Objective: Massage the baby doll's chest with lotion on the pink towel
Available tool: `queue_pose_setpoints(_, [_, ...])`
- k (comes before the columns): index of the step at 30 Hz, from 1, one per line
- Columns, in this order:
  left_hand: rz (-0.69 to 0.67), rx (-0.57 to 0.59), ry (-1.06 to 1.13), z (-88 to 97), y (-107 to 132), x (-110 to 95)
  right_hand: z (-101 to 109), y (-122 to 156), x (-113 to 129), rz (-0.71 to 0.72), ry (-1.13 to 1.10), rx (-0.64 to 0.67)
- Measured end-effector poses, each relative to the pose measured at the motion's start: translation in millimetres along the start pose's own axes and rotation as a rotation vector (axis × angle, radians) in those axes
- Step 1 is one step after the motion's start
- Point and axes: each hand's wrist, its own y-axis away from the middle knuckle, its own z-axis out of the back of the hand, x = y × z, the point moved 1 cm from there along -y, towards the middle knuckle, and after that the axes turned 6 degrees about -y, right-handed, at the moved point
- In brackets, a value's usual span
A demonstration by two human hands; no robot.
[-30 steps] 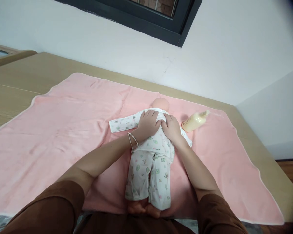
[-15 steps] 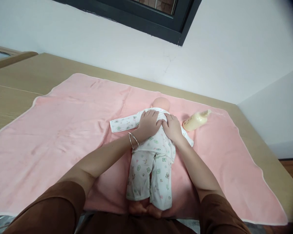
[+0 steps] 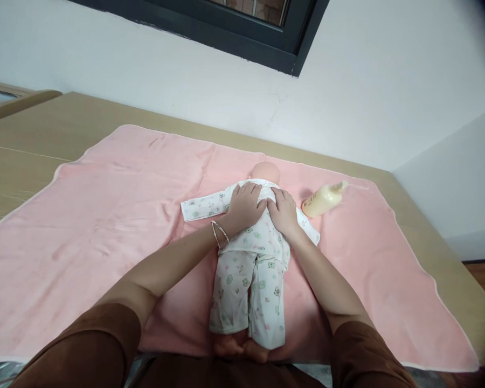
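A baby doll (image 3: 250, 280) in a white printed suit lies on a pink blanket (image 3: 105, 226), its head (image 3: 265, 172) pointing away from me and its bare feet at the near edge. My left hand (image 3: 244, 205) rests flat on the doll's upper body, fingers spread, a bangle on the wrist. My right hand (image 3: 283, 211) lies beside it on the doll's right shoulder, fingers stretched out. The thumbs nearly touch in the middle. Neither hand holds anything.
A cream bottle (image 3: 323, 198) lies on its side on the blanket, right of the doll's head. The blanket covers a wooden table (image 3: 32, 140) that stands against a white wall under a dark window frame (image 3: 226, 32). Floor shows at far right.
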Motion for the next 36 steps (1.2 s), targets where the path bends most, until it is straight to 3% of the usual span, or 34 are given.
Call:
queue_pose_setpoints(5, [-0.006,-0.026,-0.016,-2.0,1,0,4,-1,3,0.024,0.052,0.035])
queue_pose_setpoints(9, [-0.095,-0.062,-0.100,1.5,2,-4,12,4,17,0.041,0.131,0.129])
queue_pose_setpoints(13, [-0.213,0.008,-0.164,16.7,7,-14,28,22,38,0.084,0.259,0.232])
queue_pose_setpoints(16, [-0.218,0.046,-0.162,26.2,8,-16,39,29,45,0.133,0.323,0.269])
queue_pose_setpoints(24, [-0.031,-0.002,-0.158,9.6,-5,3,26,-2,14,-0.006,0.158,0.248])
queue_pose_setpoints(27, [-0.079,0.013,-0.194,12.0,-1,-1,24,3,19,-0.007,0.210,0.225])
queue_pose_setpoints(32, [-0.206,0.060,-0.245,27.6,13,-16,33,29,46,0.123,0.379,0.214])
queue_pose_setpoints(36, [-0.178,0.088,-0.233,25.8,11,-12,30,22,40,0.103,0.337,0.200])
